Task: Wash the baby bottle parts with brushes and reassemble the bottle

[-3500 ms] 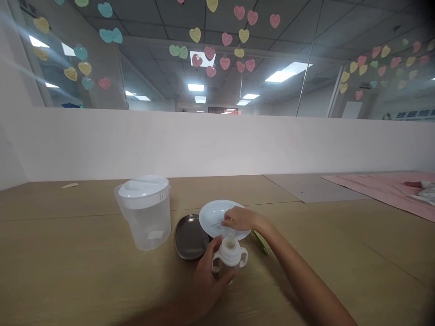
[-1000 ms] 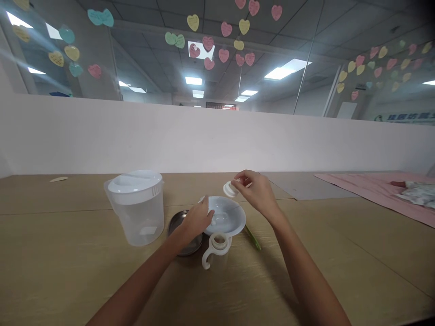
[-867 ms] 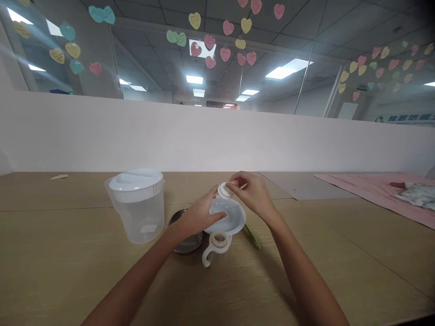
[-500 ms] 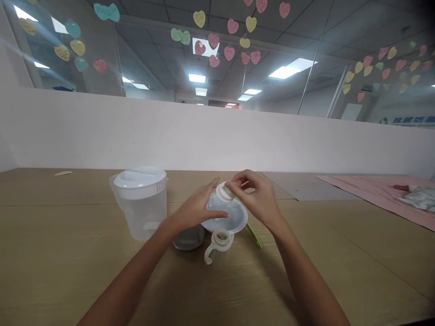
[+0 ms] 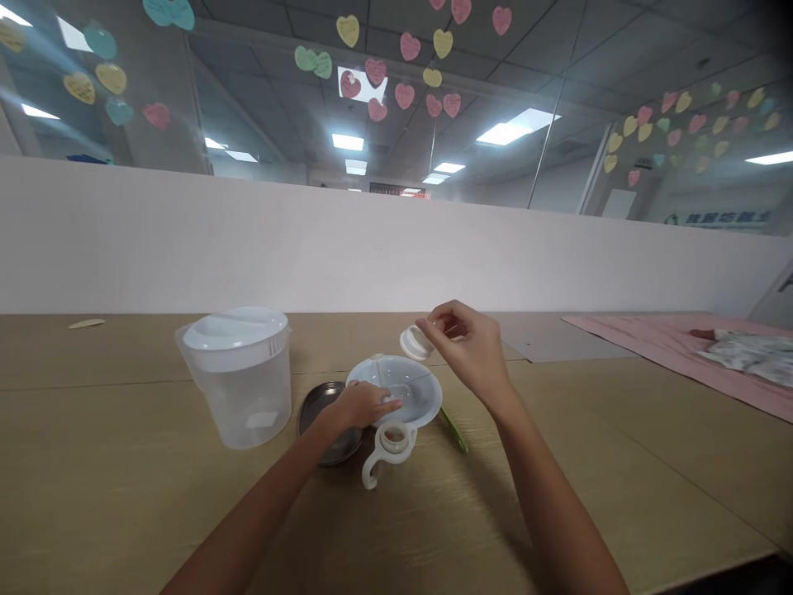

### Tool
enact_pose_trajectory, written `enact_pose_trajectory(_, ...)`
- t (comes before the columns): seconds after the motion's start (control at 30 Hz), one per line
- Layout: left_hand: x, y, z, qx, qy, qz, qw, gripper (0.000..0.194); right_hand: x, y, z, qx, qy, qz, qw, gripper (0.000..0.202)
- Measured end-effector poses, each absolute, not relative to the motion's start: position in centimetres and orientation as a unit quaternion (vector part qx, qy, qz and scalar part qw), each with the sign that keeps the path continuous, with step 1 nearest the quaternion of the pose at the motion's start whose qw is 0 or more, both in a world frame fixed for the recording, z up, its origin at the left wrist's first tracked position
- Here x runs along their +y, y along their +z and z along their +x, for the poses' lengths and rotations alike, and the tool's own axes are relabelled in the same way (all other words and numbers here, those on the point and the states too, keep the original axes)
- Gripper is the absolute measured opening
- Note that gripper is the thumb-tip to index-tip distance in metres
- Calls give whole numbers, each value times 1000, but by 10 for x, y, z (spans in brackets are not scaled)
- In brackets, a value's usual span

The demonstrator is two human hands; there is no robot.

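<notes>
The right hand [image 5: 472, 351] is pinched, thumb and fingers closed on a white collar [image 5: 414, 342], which is tilted in the air just above the far right rim of a white bowl [image 5: 429, 392]. The left hand [image 5: 361, 405] reaches over the near left side of that bowl, its thumb and fingertips inside; whether they are spread or closed on something I cannot tell. A thin translucent piece [image 5: 378, 366] stands up by the bowl's far rim, and the bowl's pale, glossy inside may hold a little clear liquid, though the shine makes it hard to judge. Directly in front of the bowl, a bottle [image 5: 396, 453] stands upright on the table [image 5: 619, 463], its round mouth uncovered and a curved white handle [image 5: 368, 474] sticking out toward the near left; the clear body below is too faint to read. To the left of the bowl lies a dark metal tray [image 5: 315, 406], partly covered by the left hand and forearm. Farther left stands a big translucent pitcher [image 5: 248, 397], its white lid [image 5: 239, 329] on and a pale patch low on its wall. A slim green item [image 5: 454, 430] lies just right of the bowl.
</notes>
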State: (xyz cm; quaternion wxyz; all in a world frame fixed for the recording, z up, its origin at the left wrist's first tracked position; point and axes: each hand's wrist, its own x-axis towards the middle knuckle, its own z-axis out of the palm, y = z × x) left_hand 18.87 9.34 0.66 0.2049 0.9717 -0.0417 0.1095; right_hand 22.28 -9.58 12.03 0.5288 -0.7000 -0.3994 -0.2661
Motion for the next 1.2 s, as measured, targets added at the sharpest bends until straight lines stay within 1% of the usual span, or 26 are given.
enact_pose_trajectory(0.13, 90, 8, 189, -43, 70, 982, 171, 55, -97, 120, 224, -396, -272, -698, 531, 19)
enact_pose_trajectory(0.2, 88, 7, 188, -36, 57, 987, 145, 55, -98, 120, 224, -394, -274, -697, 533, 19)
enact_pose_trajectory(0.3, 86, 7, 188, -28, 53, 990, 128, 45, -100, 120, 224, -392, -276, -698, 533, 20)
enact_pose_trajectory(0.37, 86, 10, 186, -20, 59, 988, 141, 35, -101, 120, 224, -392, -276, -699, 531, 20)
enact_pose_trajectory(0.43, 86, 19, 182, -8, 65, 985, 158, 29, -101, 120, 224, -391, -276, -701, 529, 20)
enact_pose_trajectory(0.5, 87, 35, 174, -5, 78, 976, 202, 32, -101, 120, 223, -389, -275, -710, 519, 20)
enact_pose_trajectory(0.53, 86, 45, 168, -12, 90, 966, 243, 38, -100, 120, 223, -390, -274, -719, 507, 19)
enact_pose_trajectory(0.63, 76, 76, 147, -35, 139, 912, 384, 68, -96, 118, 221, -405, -261, -746, 460, 19)
enact_pose_trajectory(0.67, 70, 84, 140, -53, 150, 897, 413, 72, -94, 117, 219, -415, -254, -750, 448, 19)
enact_pose_trajectory(0.7, 64, 91, 134, -76, 156, 887, 429, 69, -91, 116, 218, -425, -247, -751, 441, 20)
enact_pose_trajectory(0.73, 57, 95, 130, -93, 166, 882, 432, 61, -89, 114, 217, -434, -242, -749, 439, 20)
enact_pose_trajectory(0.8, 46, 99, 125, -96, 195, 884, 413, 44, -84, 111, 215, -443, -235, -744, 442, 22)
enact_pose_trajectory(0.83, 42, 99, 125, -90, 215, 887, 398, 38, -83, 110, 215, -444, -230, -742, 446, 22)
enact_pose_trajectory(0.93, 39, 96, 128, -81, 291, 889, 345, 29, -81, 108, 217, -455, -192, -734, 467, 25)
enact_pose_trajectory(1.0, 43, 94, 130, -91, 338, 885, 306, 29, -82, 107, 218, -468, -158, -719, 488, 27)
enact_pose_trajectory(1.07, 48, 93, 130, -109, 364, 882, 278, 32, -84, 107, 218, -474, -144, -701, 513, 26)
enact_pose_trajectory(1.2, 50, 99, 121, -170, 356, 879, 269, 36, -90, 111, 217, -468, -119, -662, 573, 28)
